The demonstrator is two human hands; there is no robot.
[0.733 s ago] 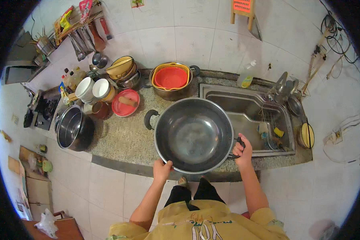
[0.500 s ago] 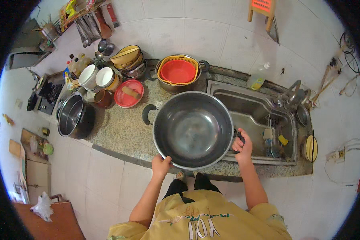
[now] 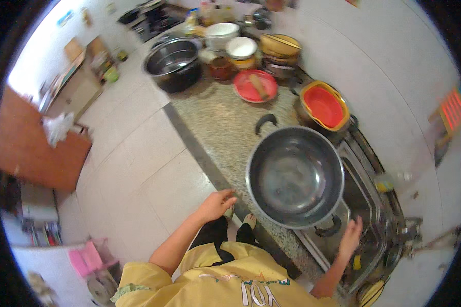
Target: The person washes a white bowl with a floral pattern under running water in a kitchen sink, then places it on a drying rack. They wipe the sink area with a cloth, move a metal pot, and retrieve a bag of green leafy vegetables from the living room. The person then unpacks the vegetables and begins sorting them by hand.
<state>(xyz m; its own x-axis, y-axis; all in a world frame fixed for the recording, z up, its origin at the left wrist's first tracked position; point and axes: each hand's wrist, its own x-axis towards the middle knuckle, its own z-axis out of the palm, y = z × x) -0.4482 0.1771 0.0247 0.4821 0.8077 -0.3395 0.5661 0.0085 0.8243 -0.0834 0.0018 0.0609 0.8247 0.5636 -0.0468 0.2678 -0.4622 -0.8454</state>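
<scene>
A wide dark wok-like pot (image 3: 294,176) with two black loop handles rests at the counter's edge, partly over the sink (image 3: 356,194). Its inside is bare and shiny. My right hand (image 3: 350,236) is open beside the near handle (image 3: 329,226), a small gap away from it. My left hand (image 3: 216,205) is off the rim, held over the counter's front edge with loosely stretched fingers and nothing in them.
Beyond the pot, a steel pot (image 3: 305,110) holds a yellow colander (image 3: 344,100) and a red basin (image 3: 322,105). Along the granite counter (image 3: 205,120) stand a red plate (image 3: 246,87), white bowls (image 3: 242,47) and a large black pot (image 3: 171,64). A yellow sponge (image 3: 357,262) lies in the sink.
Both hands have let go of the pot, the left from its rim and the right from its handle. The view has turned to the left, showing more floor.
</scene>
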